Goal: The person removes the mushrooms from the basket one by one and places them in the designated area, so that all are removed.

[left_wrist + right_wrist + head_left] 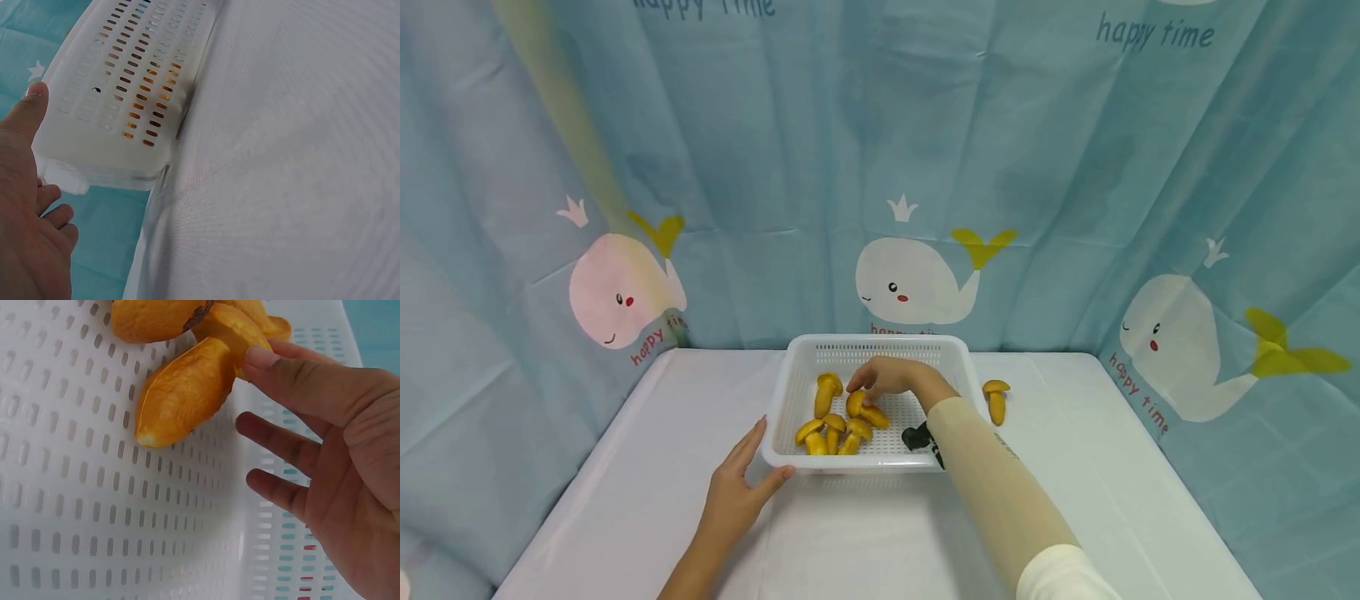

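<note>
A white perforated basket (880, 463) stands on the table with several yellow mushrooms in it. My right hand (891, 377) reaches inside and pinches one mushroom (872, 415) between thumb and index finger; in the right wrist view this hand (337, 437) has its other fingers spread and the mushroom's stem (181, 397) points away from it. At the basket's front left corner my left hand (737, 492) has thumb and fingers against the rim. From the left wrist view, the left hand (31, 187) lies along the basket's end (94, 150).
Another yellow mushroom (997, 402) lies on the table right of the basket. A black object (916, 437) is in the basket's right part, partly hidden by my right forearm. A blue curtain (760, 167) with whale prints hangs behind and beside the white table (1112, 500).
</note>
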Available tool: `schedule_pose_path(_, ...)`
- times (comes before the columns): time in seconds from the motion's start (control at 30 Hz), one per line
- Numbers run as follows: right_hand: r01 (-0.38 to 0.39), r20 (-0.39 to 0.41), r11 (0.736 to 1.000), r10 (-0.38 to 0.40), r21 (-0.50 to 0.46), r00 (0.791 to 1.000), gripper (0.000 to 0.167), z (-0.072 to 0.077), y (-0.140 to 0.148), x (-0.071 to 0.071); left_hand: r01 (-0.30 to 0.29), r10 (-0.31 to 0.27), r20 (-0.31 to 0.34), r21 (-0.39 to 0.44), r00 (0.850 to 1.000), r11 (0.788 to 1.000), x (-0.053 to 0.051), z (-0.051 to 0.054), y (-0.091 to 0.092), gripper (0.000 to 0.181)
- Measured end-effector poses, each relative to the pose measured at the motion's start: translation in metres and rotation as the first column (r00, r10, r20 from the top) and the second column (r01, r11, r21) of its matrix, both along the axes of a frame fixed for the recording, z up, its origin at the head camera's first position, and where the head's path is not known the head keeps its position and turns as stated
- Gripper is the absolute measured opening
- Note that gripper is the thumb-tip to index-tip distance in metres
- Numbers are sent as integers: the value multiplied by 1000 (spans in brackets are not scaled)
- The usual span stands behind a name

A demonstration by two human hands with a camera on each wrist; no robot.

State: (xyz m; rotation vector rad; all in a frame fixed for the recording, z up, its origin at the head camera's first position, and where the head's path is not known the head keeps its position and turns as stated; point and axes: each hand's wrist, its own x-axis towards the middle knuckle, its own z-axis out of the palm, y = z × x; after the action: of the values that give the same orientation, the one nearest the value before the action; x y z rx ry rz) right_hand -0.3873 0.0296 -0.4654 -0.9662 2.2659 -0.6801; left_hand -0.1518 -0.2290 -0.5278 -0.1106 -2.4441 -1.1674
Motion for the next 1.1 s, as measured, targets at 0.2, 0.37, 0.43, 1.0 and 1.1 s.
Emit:
schedule_pose_path(0.2,-12,15,1000,12,-22,1000,38,-1,-1,-1,4,-4,-12,-5,1000,1000,0,1,-1,92)
schedule_pose_path(0.37,2,10,999,-1,-33,1000,36,-1,-2,-2,6,-6,-22,-6,1000,1000,-1,1,-2,93)
schedule_pose_path(0.43,1,-11,1000,-1,-31,1000,35,1,-3,-1,4,-4,-27,-9,1000,1000,0,0,-3,93)
schedule_pose_path(1.0,80,-171,973,-118,-215,978,32,46,7,20,5,-6,-30,-25,1000,1000,1,0,-1,93)
schedule_pose_path(1.1,93,-181,964,-141,-250,973,31,53,8,25,-2,1,-29,-31,1000,1000,1,1,-1,93)
